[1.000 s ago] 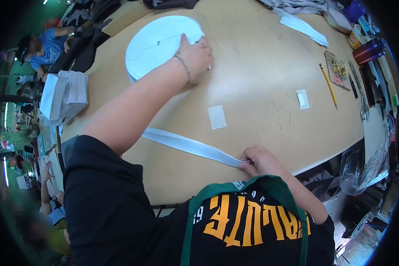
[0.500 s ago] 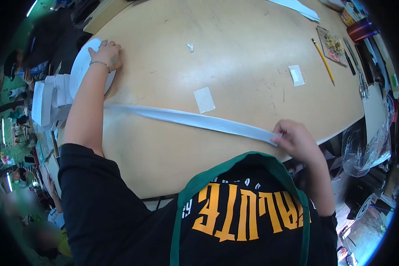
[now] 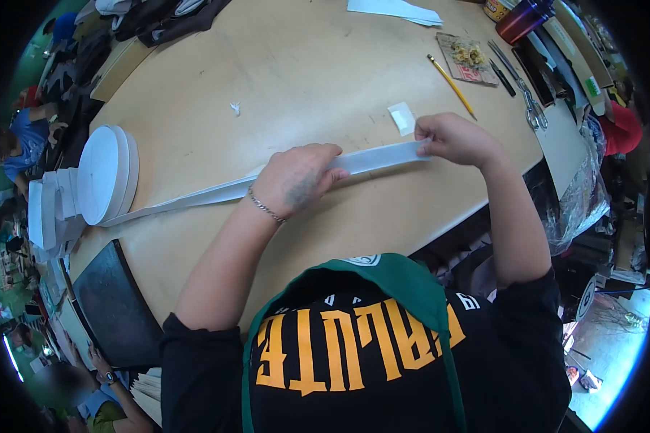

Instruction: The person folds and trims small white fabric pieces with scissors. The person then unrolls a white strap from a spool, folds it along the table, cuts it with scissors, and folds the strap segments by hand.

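Note:
A long white strip (image 3: pixel 379 158) runs slantwise across the table from a large white roll (image 3: pixel 100 173) at the left. My right hand (image 3: pixel 455 141) pinches the strip's free end between thumb and bent fingers. Partway along, my left hand (image 3: pixel 300 177), with a chain bracelet at the wrist, grips the same strip with fingers over it and thumb at the near side. Between my two hands the strip is taut and flat; toward the roll it looks twisted. A small white paper piece (image 3: pixel 401 118) lies just beyond my right hand.
A yellow pencil (image 3: pixel 451 86), scissors (image 3: pixel 533 112), a dark pen-like tool (image 3: pixel 503 78) and a small card (image 3: pixel 467 59) lie at the right. White sheets (image 3: pixel 396 11) are at the far edge. A dark flat pad (image 3: pixel 117 307) sits near left. Other people work at the left.
My left hand has left the roll and come right onto the strip. My right hand has moved up and slightly left with the strip's end. The whole view has shifted.

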### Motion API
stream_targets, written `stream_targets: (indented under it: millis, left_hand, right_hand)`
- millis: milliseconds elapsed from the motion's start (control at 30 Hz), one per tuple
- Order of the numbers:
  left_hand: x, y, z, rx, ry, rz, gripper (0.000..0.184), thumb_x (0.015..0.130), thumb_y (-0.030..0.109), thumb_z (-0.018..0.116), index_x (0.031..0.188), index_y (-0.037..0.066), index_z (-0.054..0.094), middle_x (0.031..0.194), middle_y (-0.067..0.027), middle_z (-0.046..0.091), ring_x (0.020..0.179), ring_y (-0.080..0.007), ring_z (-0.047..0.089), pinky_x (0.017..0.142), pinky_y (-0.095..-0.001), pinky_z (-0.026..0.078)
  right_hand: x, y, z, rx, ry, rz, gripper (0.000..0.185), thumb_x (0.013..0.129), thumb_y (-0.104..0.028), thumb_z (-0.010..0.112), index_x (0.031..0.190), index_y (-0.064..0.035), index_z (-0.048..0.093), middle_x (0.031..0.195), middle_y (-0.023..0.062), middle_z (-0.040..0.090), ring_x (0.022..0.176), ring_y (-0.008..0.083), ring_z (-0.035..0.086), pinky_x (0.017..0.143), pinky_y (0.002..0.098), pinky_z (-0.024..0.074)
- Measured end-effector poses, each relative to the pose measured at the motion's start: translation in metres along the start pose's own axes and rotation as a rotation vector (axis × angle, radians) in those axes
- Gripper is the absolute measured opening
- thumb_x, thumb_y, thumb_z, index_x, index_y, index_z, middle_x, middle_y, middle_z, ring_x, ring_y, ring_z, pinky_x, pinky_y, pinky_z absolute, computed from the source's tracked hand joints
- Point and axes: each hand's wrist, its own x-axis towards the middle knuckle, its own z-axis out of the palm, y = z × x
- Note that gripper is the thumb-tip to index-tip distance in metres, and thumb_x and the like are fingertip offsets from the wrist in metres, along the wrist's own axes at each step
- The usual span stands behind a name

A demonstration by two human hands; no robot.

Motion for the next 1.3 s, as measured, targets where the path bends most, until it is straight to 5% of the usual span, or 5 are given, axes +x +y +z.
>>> stream_targets:
  millis: [200, 533, 933, 1167, 1300]
  left_hand:
    - [0.013, 0.000, 0.026, 0.063, 0.092, -0.320, 0.021, 0.088, 0.026, 0.050, 0.088, 0.005, 0.054, 0.084, -0.0157, 0.064, 0.080, -0.0333, 0.061, 0.070, -0.0437, 0.048]
    - [0.009, 0.004, 0.030, -0.054, 0.139, -0.451, 0.023, 0.085, 0.022, 0.053, 0.090, 0.001, 0.057, 0.081, -0.0210, 0.062, 0.078, -0.0367, 0.059, 0.071, -0.0406, 0.046]
    - [0.013, 0.078, 0.021, 0.009, 0.306, -0.111, 0.026, 0.083, 0.023, 0.056, 0.107, 0.012, 0.056, 0.094, -0.0077, 0.060, 0.093, -0.0246, 0.057, 0.080, -0.0439, 0.038]
    - [-0.103, 0.093, 0.012, -0.442, 0.527, -0.172, 0.009, 0.084, 0.014, 0.055, 0.085, 0.005, 0.057, 0.084, -0.0113, 0.056, 0.085, -0.0275, 0.056, 0.078, -0.0417, 0.041]
    - [-0.232, 0.117, 0.033, -0.849, 1.039, -0.413, 0.019, 0.080, -0.002, 0.055, 0.098, -0.003, 0.058, 0.092, -0.0096, 0.060, 0.085, -0.0171, 0.058, 0.076, -0.0298, 0.046]
  right_hand:
    - [0.061, 0.006, -0.013, -0.205, -0.145, -0.051, 0.022, 0.071, -0.015, 0.070, 0.086, -0.0020, 0.059, 0.083, 0.0127, 0.062, 0.079, 0.0259, 0.059, 0.070, 0.0356, 0.0444]
    - [0.077, -0.005, -0.007, -0.301, -0.125, -0.118, 0.023, 0.068, -0.014, 0.071, 0.085, -0.0020, 0.061, 0.081, 0.0124, 0.062, 0.080, 0.0272, 0.059, 0.070, 0.0356, 0.0461]
    - [0.016, -0.029, -0.038, 0.026, -0.206, -0.585, 0.021, 0.065, -0.011, 0.070, 0.068, -0.0026, 0.051, 0.068, 0.0068, 0.054, 0.065, 0.0177, 0.052, 0.059, 0.0301, 0.0409]
    - [0.077, -0.097, -0.028, 0.130, -0.505, -0.726, 0.047, 0.073, -0.035, 0.072, 0.109, -0.0090, 0.055, 0.096, -0.0005, 0.057, 0.088, 0.0121, 0.052, 0.071, 0.0281, 0.0417]
    - [0.192, -0.195, 0.000, 0.311, -0.325, -0.396, 0.066, 0.076, -0.064, 0.053, 0.112, -0.0087, 0.055, 0.099, 0.0011, 0.055, 0.090, 0.0112, 0.048, 0.076, 0.0297, 0.0383]
